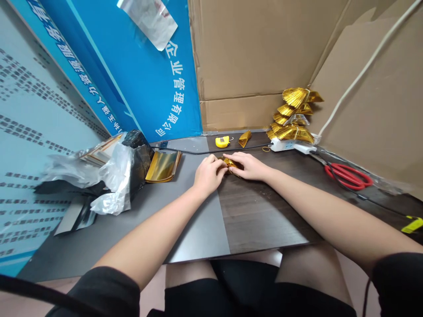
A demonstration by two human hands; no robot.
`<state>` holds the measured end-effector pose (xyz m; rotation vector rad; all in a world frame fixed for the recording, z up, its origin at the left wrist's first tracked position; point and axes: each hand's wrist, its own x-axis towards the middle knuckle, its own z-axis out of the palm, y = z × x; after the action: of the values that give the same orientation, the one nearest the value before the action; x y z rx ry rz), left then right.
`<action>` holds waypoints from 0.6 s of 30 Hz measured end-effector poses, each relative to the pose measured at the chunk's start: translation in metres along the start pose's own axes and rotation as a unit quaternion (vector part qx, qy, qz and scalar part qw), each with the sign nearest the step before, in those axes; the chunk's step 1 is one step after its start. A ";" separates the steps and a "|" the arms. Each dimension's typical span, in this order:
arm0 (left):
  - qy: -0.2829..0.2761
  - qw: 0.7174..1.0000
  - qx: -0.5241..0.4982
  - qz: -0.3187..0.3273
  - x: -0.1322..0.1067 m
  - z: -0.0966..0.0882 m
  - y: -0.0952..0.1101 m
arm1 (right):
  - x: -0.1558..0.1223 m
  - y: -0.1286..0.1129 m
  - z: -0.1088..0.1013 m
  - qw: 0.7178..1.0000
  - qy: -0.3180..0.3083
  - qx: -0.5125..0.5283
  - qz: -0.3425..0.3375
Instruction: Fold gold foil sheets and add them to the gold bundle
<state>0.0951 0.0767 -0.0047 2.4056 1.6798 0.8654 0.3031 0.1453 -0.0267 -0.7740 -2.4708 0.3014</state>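
Both my hands meet at the middle of the dark table [251, 220] over a small folded piece of gold foil paper [230, 164]. My left hand [208, 174] is closed, its fingertips pinching the piece's left side. My right hand [248, 166] lies over the right side with fingers pressed on the foil. Most of the piece is hidden under my fingers.
A stack of flat gold foil sheets [162, 166] lies left, beside crumpled plastic bags [112, 176]. Finished gold folded pieces [294, 115] pile at the back right on a white power strip [291, 145]. One lone gold piece [245, 138], a yellow tape measure [222, 141], red scissors [348, 175]. Cardboard walls behind.
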 end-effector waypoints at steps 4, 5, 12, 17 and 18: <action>-0.030 0.999 0.023 -0.008 -0.004 -0.008 0.002 | -0.001 -0.001 -0.001 1.000 0.003 -0.005 0.003; -0.033 0.999 0.027 -0.014 -0.005 -0.009 0.002 | -0.001 -0.001 -0.001 1.000 0.002 -0.005 0.003; -0.042 0.998 0.033 -0.028 -0.002 -0.008 0.002 | 0.000 0.002 -0.001 1.000 0.010 0.005 -0.003; -0.051 0.998 0.033 -0.031 0.000 -0.005 0.004 | 0.001 0.000 0.001 1.000 0.010 0.009 -0.002; -0.051 0.998 0.034 -0.031 0.001 -0.005 0.004 | 0.001 0.000 0.001 1.000 0.011 0.008 -0.002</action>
<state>0.0967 0.0745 0.0012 2.3805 1.7629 0.6772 0.3015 0.1453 -0.0272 -0.7624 -2.4464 0.3095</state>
